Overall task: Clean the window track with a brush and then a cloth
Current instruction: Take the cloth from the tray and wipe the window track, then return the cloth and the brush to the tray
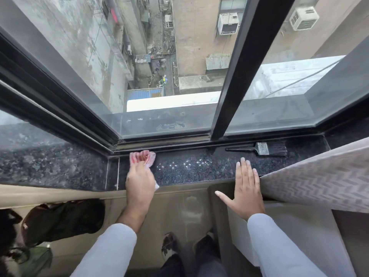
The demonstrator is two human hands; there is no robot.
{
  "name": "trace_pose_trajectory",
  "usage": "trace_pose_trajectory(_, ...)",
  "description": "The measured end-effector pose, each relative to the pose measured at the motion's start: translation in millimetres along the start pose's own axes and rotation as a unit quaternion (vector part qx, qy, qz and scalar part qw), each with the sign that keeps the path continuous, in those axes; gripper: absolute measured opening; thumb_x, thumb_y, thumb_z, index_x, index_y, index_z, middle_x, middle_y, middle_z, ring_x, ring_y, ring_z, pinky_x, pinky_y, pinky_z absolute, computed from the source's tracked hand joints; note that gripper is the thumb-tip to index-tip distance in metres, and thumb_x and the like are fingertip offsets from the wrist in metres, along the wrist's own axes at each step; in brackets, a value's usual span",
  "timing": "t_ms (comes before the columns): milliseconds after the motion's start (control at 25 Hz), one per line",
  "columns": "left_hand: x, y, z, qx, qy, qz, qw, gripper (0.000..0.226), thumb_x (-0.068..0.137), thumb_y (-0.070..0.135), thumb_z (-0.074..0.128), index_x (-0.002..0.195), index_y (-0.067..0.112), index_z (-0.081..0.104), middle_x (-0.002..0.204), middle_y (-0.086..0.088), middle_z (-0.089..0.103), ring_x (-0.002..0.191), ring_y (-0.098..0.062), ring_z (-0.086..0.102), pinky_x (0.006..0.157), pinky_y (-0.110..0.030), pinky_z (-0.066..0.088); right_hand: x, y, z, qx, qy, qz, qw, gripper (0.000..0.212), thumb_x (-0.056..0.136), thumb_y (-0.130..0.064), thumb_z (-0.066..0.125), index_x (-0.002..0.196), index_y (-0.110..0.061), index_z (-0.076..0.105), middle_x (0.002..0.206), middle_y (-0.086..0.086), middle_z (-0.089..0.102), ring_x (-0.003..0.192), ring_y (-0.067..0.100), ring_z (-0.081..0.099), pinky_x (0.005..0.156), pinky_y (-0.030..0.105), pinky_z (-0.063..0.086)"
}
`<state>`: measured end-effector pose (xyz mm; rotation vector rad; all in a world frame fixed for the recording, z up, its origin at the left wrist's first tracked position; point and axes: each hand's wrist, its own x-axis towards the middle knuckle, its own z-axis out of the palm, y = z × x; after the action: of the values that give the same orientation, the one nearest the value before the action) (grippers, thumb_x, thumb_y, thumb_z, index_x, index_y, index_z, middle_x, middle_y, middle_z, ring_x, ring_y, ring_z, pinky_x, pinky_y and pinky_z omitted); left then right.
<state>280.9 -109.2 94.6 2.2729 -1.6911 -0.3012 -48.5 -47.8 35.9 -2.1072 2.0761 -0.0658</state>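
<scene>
Left hand (pixel 139 181) grips cloth (pixel 142 157); right hand (pixel 246 191) flat on sill (pixel 199 170).

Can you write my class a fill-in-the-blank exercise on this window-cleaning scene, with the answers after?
1. The left hand grips a red and white ____ at the window track.
2. The paintbrush lies on the granite ____, touched by neither hand.
3. The right hand rests flat and ____ on the sill's edge.

Missing words: cloth; sill; open
</scene>
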Motion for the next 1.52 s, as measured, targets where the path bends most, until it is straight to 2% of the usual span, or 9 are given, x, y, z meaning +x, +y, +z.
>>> trace_pose_trajectory(120,-8.0,77.5,23.7,-0.104,-0.029,0.037,0.994,0.022,0.093,0.002,0.051,0.098,-0.003,0.071,0.097,-0.024,0.072,0.092,-0.041,0.069,0.086,-0.045,0.057,-1.6,1.7,-2.3,-0.002,-0.004,-0.009,1.000,0.123,0.084,-0.086,0.046,0.164,0.000,0.009,0.176,0.019,0.006,0.163,0.034,0.004,0.129,0.059,0.016)
trace_pose_trajectory(280,-13.1,162.0,55.9,-0.120,-0.113,0.105,0.981,0.018,0.095,0.003,0.054,0.101,-0.003,0.070,0.104,-0.024,0.072,0.102,-0.042,0.066,0.093,-0.047,0.053,-1.7,3.9,-8.5,-0.005,-0.026,-0.011,1.000,0.122,0.085,-0.080,0.051,0.165,0.000,0.005,0.176,0.019,0.002,0.163,0.033,0.000,0.130,0.058,0.016)
trace_pose_trajectory(480,-24.9,176.5,70.8,-0.075,-0.150,0.204,0.964,0.032,0.095,0.002,0.055,0.126,0.002,0.065,0.128,-0.016,0.067,0.121,-0.034,0.061,0.108,-0.041,0.048,-3.5,4.8,-8.4,-0.015,-0.047,-0.009,0.999,0.121,0.082,-0.068,0.057,0.164,0.000,0.000,0.176,0.020,-0.004,0.163,0.034,-0.003,0.130,0.056,0.014)
trace_pose_trajectory(600,-27.7,162.8,71.3,-0.044,-0.153,0.296,0.942,0.043,0.083,-0.005,0.061,0.125,0.006,0.068,0.126,-0.012,0.070,0.121,-0.034,0.062,0.105,-0.043,0.050,1.8,8.6,-8.2,-0.011,-0.055,-0.023,0.998,0.120,0.079,-0.060,0.060,0.165,-0.002,-0.001,0.176,0.020,-0.005,0.163,0.033,-0.006,0.131,0.054,0.011)
trace_pose_trajectory(800,-39.3,138.3,58.0,0.010,-0.186,0.497,0.847,0.049,0.078,0.009,0.043,0.117,0.015,0.072,0.119,-0.002,0.073,0.107,-0.030,0.066,0.096,-0.041,0.055,-13.3,26.2,-19.2,0.012,-0.050,-0.038,0.998,0.110,0.073,-0.027,0.067,0.164,0.001,0.011,0.176,0.019,0.006,0.163,0.032,0.005,0.130,0.050,0.016)
trace_pose_trajectory(960,-64.7,109.1,58.9,0.116,-0.252,0.608,0.744,0.046,0.082,0.020,0.036,0.109,0.022,0.073,0.107,0.001,0.071,0.100,-0.027,0.066,0.083,-0.037,0.055,-80.4,36.1,-12.5,0.016,-0.045,-0.017,0.999,0.099,0.081,-0.028,0.062,0.164,-0.001,0.016,0.176,0.017,0.010,0.163,0.029,0.008,0.129,0.049,0.022)
trace_pose_trajectory(1120,-92.1,102.2,73.9,0.172,-0.355,0.573,0.718,0.036,0.089,0.016,0.055,0.121,0.026,0.068,0.121,0.001,0.066,0.110,-0.029,0.060,0.079,-0.040,0.049,-179.9,53.7,24.5,0.044,-0.050,0.122,0.990,0.091,0.089,-0.049,0.054,0.161,0.000,0.028,0.171,0.017,0.024,0.158,0.032,0.027,0.129,0.039,0.012)
trace_pose_trajectory(1320,-139.0,182.7,103.2,0.003,-0.299,0.671,0.679,0.047,0.076,0.015,0.068,0.117,0.038,0.073,0.119,0.016,0.073,0.101,-0.018,0.064,0.077,-0.032,0.053,-272.3,73.5,48.0,0.076,-0.036,0.324,0.942,0.094,0.103,-0.069,0.016,0.156,0.006,0.035,0.166,0.025,0.034,0.153,0.039,0.035,0.129,0.040,0.007)
trace_pose_trajectory(1520,-201.1,245.7,166.6,-0.045,-0.283,0.731,0.620,0.028,0.082,0.013,0.072,0.100,0.032,0.082,0.106,0.018,0.079,0.105,-0.017,0.069,0.090,-0.029,0.053,-296.5,79.8,65.7,0.066,0.019,0.404,0.912,0.088,0.099,-0.063,0.039,0.153,0.007,0.040,0.168,0.028,0.030,0.155,0.040,0.028,0.130,0.038,0.001)
